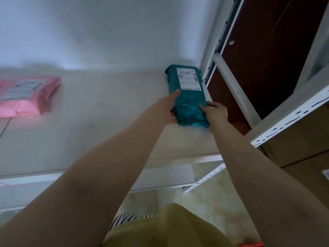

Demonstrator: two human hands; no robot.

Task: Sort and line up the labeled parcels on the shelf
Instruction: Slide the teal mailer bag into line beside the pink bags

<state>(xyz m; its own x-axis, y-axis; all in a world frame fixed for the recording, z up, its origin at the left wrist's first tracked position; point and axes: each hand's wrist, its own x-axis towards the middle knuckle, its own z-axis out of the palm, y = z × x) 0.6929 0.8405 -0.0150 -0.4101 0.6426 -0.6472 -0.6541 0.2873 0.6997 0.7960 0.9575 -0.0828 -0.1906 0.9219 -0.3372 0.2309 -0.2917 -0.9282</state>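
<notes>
Step in hand: squaring the teal parcel (187, 97) into the far right corner of the shelf (99, 122).
Parcel position: lying flat, label (188, 78) up, its far end at the wall and its right edge just beside the white upright (211, 56) of the rack.
Left hand (169, 107): laid along the parcel's left edge, fingers fairly straight and pressed to its side, thumb near the crumpled near end.
Right hand (216, 113): at the near right corner, fingers curled over the bunched wrapping, gripping it.
Other parcel: a pink parcel (26, 95) lies far left on the same shelf, well apart, label up, blurred.
How to do it well: push with the flat left hand rather than drag by the loose wrap, which looks likely to tear or stretch. Keep the label facing up and readable.
Alignment check: judge the long edge against the upright, the near end against the shelf's front lip.
Risk: the soft bag may skew as the grip lets go.
Still to do: the pink parcel looks unaligned with this one.
</notes>
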